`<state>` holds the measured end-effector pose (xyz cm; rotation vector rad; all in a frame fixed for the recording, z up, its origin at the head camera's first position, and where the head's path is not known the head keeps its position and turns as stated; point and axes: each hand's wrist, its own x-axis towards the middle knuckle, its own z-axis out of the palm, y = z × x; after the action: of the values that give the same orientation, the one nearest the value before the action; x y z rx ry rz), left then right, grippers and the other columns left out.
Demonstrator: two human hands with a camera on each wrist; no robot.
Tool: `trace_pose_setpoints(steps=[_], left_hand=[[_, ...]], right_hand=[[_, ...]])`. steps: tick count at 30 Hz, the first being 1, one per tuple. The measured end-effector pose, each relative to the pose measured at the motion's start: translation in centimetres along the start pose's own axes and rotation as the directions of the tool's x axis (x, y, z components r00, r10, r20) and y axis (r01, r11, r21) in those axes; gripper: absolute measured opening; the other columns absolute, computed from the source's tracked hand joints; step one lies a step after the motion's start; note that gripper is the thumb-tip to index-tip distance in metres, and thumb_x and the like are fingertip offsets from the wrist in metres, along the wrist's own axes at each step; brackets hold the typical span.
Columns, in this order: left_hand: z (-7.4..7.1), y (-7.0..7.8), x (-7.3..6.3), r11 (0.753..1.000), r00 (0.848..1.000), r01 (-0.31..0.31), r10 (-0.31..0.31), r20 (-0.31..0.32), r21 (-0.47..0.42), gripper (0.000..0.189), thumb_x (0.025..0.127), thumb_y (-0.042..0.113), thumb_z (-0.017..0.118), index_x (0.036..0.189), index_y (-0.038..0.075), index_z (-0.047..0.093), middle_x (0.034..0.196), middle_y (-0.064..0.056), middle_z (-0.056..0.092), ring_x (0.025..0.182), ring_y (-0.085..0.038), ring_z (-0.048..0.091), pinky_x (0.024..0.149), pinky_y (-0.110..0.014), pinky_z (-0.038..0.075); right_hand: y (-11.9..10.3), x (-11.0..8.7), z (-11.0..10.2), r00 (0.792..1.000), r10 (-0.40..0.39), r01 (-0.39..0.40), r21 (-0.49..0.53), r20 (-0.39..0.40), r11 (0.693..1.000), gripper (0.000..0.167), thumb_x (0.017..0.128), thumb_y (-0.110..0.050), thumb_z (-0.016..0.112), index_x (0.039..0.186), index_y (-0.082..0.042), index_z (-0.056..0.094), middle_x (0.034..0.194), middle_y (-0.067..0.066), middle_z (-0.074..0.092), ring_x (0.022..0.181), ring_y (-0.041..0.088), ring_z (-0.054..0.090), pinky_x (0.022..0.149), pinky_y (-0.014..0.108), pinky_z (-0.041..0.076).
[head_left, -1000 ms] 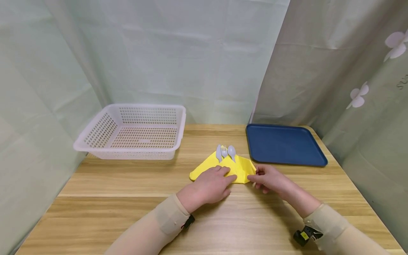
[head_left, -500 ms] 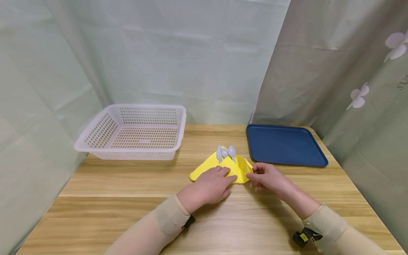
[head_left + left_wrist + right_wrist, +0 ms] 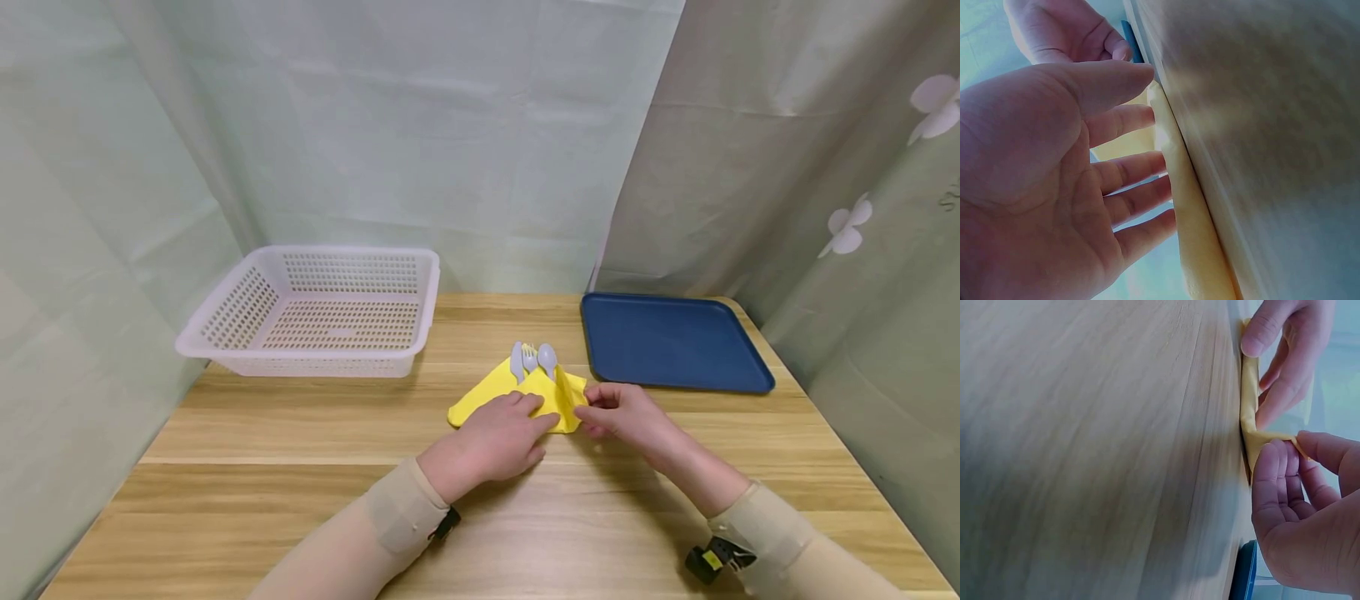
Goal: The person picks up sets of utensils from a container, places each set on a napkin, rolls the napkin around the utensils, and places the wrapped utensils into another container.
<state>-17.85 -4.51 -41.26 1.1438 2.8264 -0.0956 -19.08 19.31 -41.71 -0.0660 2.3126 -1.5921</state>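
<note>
A yellow cloth napkin (image 3: 480, 394) lies folded on the table, its near edge toward me. Out of its top stick a grey knife (image 3: 517, 360), a fork (image 3: 529, 358) and a spoon (image 3: 547, 358); their lower parts are hidden in the cloth. My left hand (image 3: 495, 435) presses on the napkin with extended fingers, and the left wrist view shows those fingertips (image 3: 1163, 164) down on the cloth. My right hand (image 3: 626, 417) pinches the napkin's right corner between thumb and fingers, with the flap raised off the table in the right wrist view.
A white perforated basket (image 3: 300, 364) stands at the back left. At the back right lies a blue tray (image 3: 675, 342), just beyond my right hand. Curtains hang behind and beside the wooden table (image 3: 262, 500).
My right hand has shifted a little leftward, drawing the napkin's right flap up and in toward the spoon. The left hand stays in place on the cloth.
</note>
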Motion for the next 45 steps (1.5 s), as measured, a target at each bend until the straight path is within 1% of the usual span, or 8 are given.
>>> trace_pose_setpoints(steps=[8, 14, 18, 26, 32, 40, 45], left_hand=[[0.1, 0.0, 0.1, 1.0, 1.0, -0.016, 0.016, -0.021, 0.012, 0.049, 0.111, 0.038, 0.066, 0.157, 0.022, 0.061, 0.151, -0.007, 0.061, 0.134, -0.024, 0.058, 0.116, -0.034, 0.045], [0.2, -0.1, 0.1, 1.0, 0.999, -0.025, 0.025, -0.027, 0.018, 0.047, 0.111, 0.038, 0.065, 0.155, 0.021, 0.063, 0.152, -0.007, 0.06, 0.134, -0.025, 0.058, 0.117, -0.035, 0.045], [0.2, 0.0, 0.2, 0.999, 0.999, -0.032, 0.033, -0.031, 0.02, 0.047, 0.111, 0.037, 0.066, 0.154, 0.02, 0.064, 0.151, -0.006, 0.061, 0.134, -0.024, 0.058, 0.117, -0.035, 0.045], [0.2, -0.1, 0.1, 0.999, 0.999, -0.035, 0.035, -0.032, 0.021, 0.047, 0.111, 0.038, 0.065, 0.154, 0.02, 0.064, 0.148, -0.006, 0.062, 0.132, -0.024, 0.059, 0.117, -0.035, 0.045], [0.2, -0.1, 0.1, 0.999, 0.999, -0.035, 0.036, -0.032, 0.017, 0.047, 0.111, 0.038, 0.066, 0.154, 0.02, 0.064, 0.148, -0.006, 0.062, 0.133, -0.023, 0.059, 0.118, -0.035, 0.045], [0.3, -0.7, 0.0, 0.999, 0.999, -0.038, 0.037, -0.027, -0.02, 0.049, 0.11, 0.038, 0.067, 0.155, 0.018, 0.063, 0.152, -0.006, 0.061, 0.139, -0.025, 0.057, 0.122, -0.039, 0.041], [0.2, -1.0, 0.0, 0.997, 0.999, -0.032, 0.03, -0.03, -0.07, 0.056, 0.108, 0.038, 0.071, 0.155, 0.011, 0.059, 0.153, -0.006, 0.061, 0.143, -0.024, 0.056, 0.124, -0.038, 0.039]], right_hand=[[-0.1, 0.5, 0.5, 1.0, -0.003, 0.003, 0.002, 0.012, 1.0, 0.025, 0.103, -0.014, 0.079, 0.12, 0.004, 0.073, 0.108, 0.012, 0.074, 0.09, 0.024, 0.073, 0.082, 0.033, 0.063], [-0.3, 0.6, 0.8, 1.0, -0.01, 0.01, 0.008, 0.025, 1.0, 0.028, 0.104, -0.014, 0.079, 0.123, 0.006, 0.074, 0.114, 0.013, 0.074, 0.095, 0.022, 0.074, 0.088, 0.036, 0.064], [-0.4, 0.7, 0.9, 0.999, -0.02, 0.02, 0.003, 0.034, 1.0, 0.027, 0.104, -0.013, 0.078, 0.122, 0.006, 0.074, 0.117, 0.013, 0.074, 0.095, 0.022, 0.073, 0.089, 0.038, 0.064], [-0.4, 1.0, 1.3, 0.999, -0.024, 0.024, -0.007, 0.04, 1.0, 0.026, 0.104, -0.015, 0.079, 0.119, 0.005, 0.077, 0.112, 0.01, 0.074, 0.093, 0.021, 0.072, 0.087, 0.035, 0.063], [-0.3, 1.1, 1.3, 0.999, -0.025, 0.025, -0.006, 0.046, 1.0, 0.026, 0.103, -0.015, 0.079, 0.119, 0.005, 0.077, 0.111, 0.009, 0.074, 0.093, 0.021, 0.071, 0.088, 0.036, 0.063], [-0.3, 1.4, 1.5, 0.999, -0.006, 0.005, 0.014, 0.047, 1.0, 0.025, 0.104, -0.016, 0.079, 0.119, 0.004, 0.076, 0.11, 0.011, 0.075, 0.092, 0.021, 0.073, 0.088, 0.034, 0.063], [-0.2, 1.7, 1.6, 0.998, -0.018, 0.017, 0.022, 0.053, 1.0, 0.025, 0.105, -0.014, 0.077, 0.12, 0.006, 0.075, 0.109, 0.011, 0.075, 0.092, 0.02, 0.073, 0.086, 0.033, 0.063]])
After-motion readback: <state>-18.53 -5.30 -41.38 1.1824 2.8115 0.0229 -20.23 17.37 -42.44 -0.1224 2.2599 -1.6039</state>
